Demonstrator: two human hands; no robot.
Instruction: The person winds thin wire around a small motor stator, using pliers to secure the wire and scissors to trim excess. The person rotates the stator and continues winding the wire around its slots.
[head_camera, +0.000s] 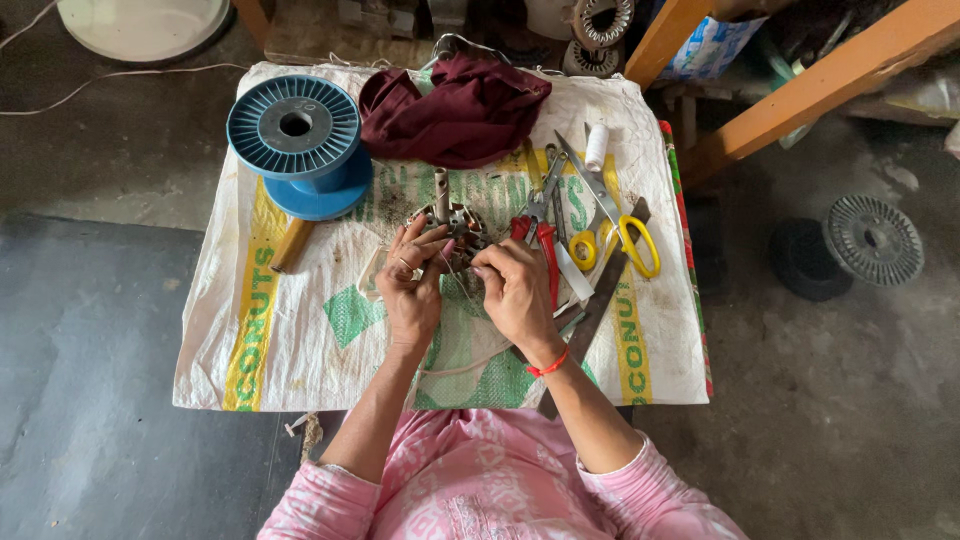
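Both hands meet over the middle of a white sack (300, 340) spread like a cloth. The left hand (410, 290) and the right hand (517, 295) have their fingers curled tight around a small metal part (455, 222). A blue spool (298, 140) sits far left, and yellow scissors (610, 225) lie just right.

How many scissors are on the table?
2. The yellow-handled scissors lie right of the right hand, blades pointing away from the person. The red-handled scissors lie between them and the hand. More could hide under the maroon cloth.
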